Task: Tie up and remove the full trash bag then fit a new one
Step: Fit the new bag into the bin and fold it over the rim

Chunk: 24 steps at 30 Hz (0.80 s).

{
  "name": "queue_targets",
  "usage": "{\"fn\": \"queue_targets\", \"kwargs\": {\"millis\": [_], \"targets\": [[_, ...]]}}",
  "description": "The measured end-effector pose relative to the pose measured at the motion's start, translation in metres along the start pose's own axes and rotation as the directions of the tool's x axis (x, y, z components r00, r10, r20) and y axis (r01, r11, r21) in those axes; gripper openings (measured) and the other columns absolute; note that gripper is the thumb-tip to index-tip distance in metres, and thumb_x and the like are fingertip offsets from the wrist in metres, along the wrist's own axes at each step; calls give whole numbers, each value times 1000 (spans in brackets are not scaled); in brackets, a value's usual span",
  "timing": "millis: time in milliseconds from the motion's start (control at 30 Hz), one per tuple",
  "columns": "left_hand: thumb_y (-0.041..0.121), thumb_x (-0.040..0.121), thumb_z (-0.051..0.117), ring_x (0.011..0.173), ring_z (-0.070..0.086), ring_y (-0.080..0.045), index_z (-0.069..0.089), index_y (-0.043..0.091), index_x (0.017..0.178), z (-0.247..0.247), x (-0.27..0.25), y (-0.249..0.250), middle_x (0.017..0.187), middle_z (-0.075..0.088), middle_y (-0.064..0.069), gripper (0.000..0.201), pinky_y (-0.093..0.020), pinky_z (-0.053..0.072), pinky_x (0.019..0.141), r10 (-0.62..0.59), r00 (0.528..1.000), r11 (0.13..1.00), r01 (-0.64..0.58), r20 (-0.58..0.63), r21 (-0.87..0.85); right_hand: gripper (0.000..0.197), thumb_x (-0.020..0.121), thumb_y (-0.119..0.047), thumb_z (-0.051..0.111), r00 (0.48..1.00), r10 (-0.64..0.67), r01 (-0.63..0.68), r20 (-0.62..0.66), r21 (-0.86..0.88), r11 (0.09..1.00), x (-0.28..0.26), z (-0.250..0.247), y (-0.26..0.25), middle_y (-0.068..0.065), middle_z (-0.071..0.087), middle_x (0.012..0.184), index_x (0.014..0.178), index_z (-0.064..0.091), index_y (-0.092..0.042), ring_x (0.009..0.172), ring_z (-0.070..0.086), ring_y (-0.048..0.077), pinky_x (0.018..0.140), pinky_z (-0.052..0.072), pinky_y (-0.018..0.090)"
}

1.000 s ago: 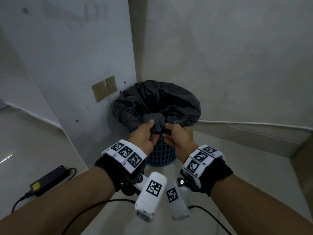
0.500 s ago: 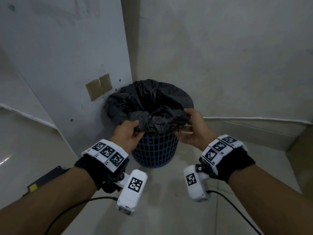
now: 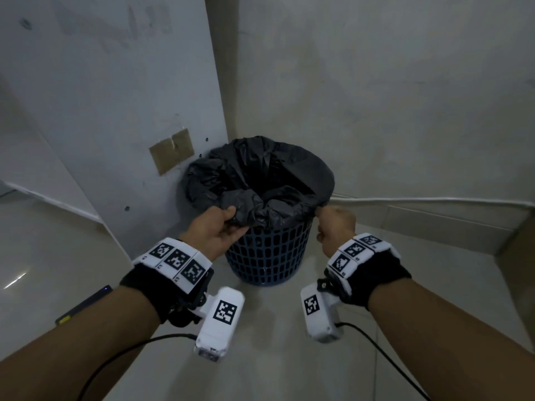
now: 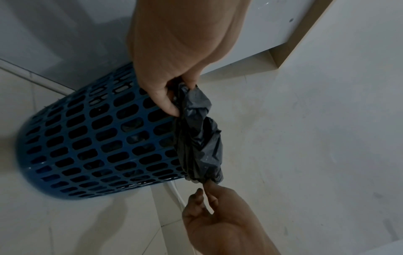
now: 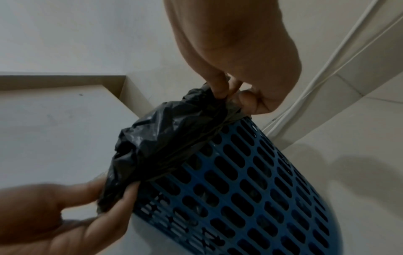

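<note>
A black trash bag point(image 3: 254, 180) lines a blue perforated bin point(image 3: 266, 256) that stands in the corner of two walls. My left hand point(image 3: 220, 227) pinches a bunched fold of the bag's near rim at the bin's left front. My right hand point(image 3: 333, 224) pinches the rim at the right front. The bag edge stretches between both hands over the bin's front lip. In the left wrist view the left hand point(image 4: 172, 96) grips the crumpled bag point(image 4: 198, 138) beside the bin point(image 4: 98, 138). The right wrist view has the right hand point(image 5: 231, 94) pinching the bag point(image 5: 163, 146) above the bin point(image 5: 250, 189).
A panel with a brown taped patch point(image 3: 171, 153) stands left of the bin. A white cable point(image 3: 434, 199) runs along the right wall's skirting. A black power adapter point(image 3: 84, 303) lies on the floor at left. Tiled floor point(image 3: 275, 357) lies open in front of the bin.
Both hands were together at the middle of the bag's near rim; they have drawn apart to the bin's left and right sides, spreading the bag edge along the front lip.
</note>
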State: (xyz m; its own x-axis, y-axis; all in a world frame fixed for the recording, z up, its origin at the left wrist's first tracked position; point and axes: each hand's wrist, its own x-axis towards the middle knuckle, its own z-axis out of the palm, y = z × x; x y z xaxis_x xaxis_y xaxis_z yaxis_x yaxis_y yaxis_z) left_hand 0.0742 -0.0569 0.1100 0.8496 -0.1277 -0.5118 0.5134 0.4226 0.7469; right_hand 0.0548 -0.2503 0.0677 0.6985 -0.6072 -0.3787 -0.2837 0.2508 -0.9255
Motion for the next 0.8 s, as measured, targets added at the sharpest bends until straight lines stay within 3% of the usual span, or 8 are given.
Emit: {"fn": "queue_targets", "kwargs": {"millis": [67,133,233,300,400,467,600,800], "targets": [[5,101,41,130,45,-30,42,0,139,-2,1,-1,142,46,-15,38,-42,43,92,3,1000,1000,-4,19,19,21,86,0,55,998,25,-28,61,57,998,-5,-2,-9,13,56,69,66,53,-7,47,51,23,50,43,27],[6,101,41,130,45,-30,43,0,138,-5,3,0,143,44,-16,38,-42,44,90,10,1000,999,-11,20,33,6,91,2,51,994,30,-45,102,142,989,-8,1,-13,14,62,89,91,56,0,53,61,17,45,51,23],[7,101,42,132,43,-31,41,0,140,-9,9,2,145,42,-16,39,-42,43,93,25,1000,999,-25,-3,27,34,91,-21,54,991,96,-120,96,302,946,-15,10,-17,15,68,102,116,60,1,69,68,28,44,54,29],[7,101,41,132,42,-31,40,0,140,-11,11,2,144,43,-16,39,-42,43,95,34,999,999,-34,6,29,40,87,-31,60,983,110,-149,148,285,947,-21,15,-24,13,68,102,116,58,-3,79,69,30,52,57,35],[6,101,40,131,44,-30,41,-1,139,-12,16,0,143,45,-15,38,-43,42,97,53,998,997,-55,32,45,25,88,-2,58,978,133,-171,161,252,952,-19,15,-29,18,64,106,111,53,3,92,66,33,66,58,43],[6,101,42,129,46,-30,41,-2,139,-15,21,-2,142,47,-16,39,-43,46,95,66,997,997,-67,32,38,31,86,5,54,975,130,-173,179,251,953,-18,14,-30,17,64,103,117,52,6,92,65,33,60,58,42],[8,99,47,112,60,-27,46,-1,134,-16,24,-7,130,58,-15,36,-33,59,59,135,991,990,-135,-12,34,28,86,6,50,957,175,-234,230,260,937,-13,13,-31,19,66,108,114,55,3,88,67,35,52,56,40],[11,99,47,109,61,-28,51,-4,129,-19,24,-4,128,60,-17,33,-34,56,66,183,983,983,-183,-29,-4,40,89,8,51,957,142,-200,253,220,955,-13,11,-31,19,64,109,128,50,0,86,67,33,54,55,42]]}}
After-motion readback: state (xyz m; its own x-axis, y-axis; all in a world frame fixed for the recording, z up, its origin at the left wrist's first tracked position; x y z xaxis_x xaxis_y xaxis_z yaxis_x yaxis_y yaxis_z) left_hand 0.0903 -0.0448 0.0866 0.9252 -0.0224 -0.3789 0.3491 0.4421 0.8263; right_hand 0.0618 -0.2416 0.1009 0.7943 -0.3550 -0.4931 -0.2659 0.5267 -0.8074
